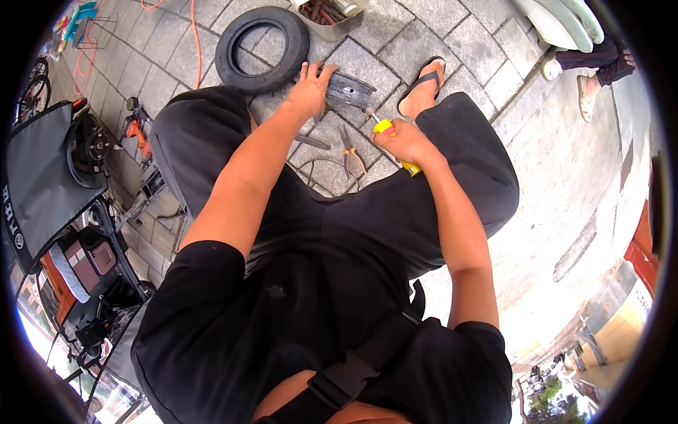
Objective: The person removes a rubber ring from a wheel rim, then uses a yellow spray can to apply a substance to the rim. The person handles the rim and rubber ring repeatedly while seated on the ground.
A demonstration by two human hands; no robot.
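My left hand (309, 92) grips the left end of a scuffed dark metal piece (351, 90), perhaps a wheel rim seen from its edge; its fingers reach over the far side. In my right hand (409, 141) is a yellow-handled screwdriver (385, 127). The screwdriver's thin shaft points up and left, its tip close to the metal piece's right end; whether they touch I cannot tell. Just beyond my left hand a black tyre (228, 53) lies flat on the paving. Pliers with orange and black handles (347, 152) lie between my knees, beside a flat dark bar (312, 142).
A box of tools (328, 28) stands past the tyre. To the left are an orange power tool (139, 139), an orange hose (195, 42) and a parked vehicle with a grey cover (42, 184). My sandalled foot (421, 88) is near the metal piece. Another person's legs (593, 71) show at upper right.
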